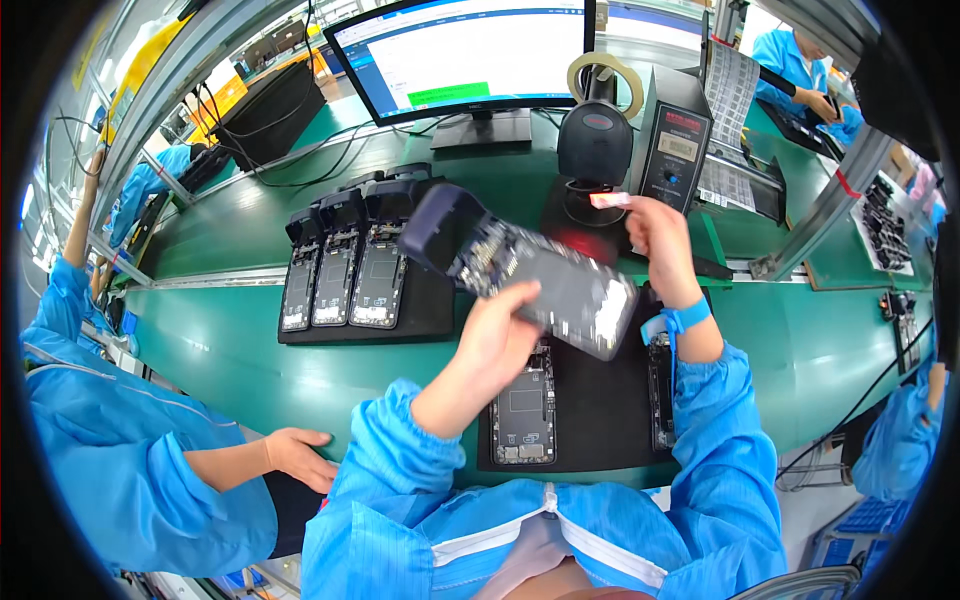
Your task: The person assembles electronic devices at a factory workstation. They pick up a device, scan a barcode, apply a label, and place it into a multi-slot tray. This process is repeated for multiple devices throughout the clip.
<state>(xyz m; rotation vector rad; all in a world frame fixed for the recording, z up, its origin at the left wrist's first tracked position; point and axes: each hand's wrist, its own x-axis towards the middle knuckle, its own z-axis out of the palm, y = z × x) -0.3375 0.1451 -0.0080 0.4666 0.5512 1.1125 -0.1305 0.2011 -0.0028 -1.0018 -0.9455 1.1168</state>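
My left hand (497, 340) is closed on a handheld device with its circuit board exposed (575, 290). The device is tilted in the air, its dark bulky head up at the left, and is partly blurred. My right hand (660, 240) pinches a small label (609, 200), which shows white and reddish, just below the head of a black barcode scanner (594, 145) on a stand. A red glow falls on the scanner's base. Below my hands, an open device body (524, 415) lies on a black foam mat (600, 430). Another device body (661, 390) lies partly hidden by my right arm.
Several similar devices (380, 280) stand in rows on a black mat at the left. A monitor (465, 60), a dark control box (676, 145) and a label strip roll (730, 90) are at the back. A co-worker's hand (300, 458) is near at the left.
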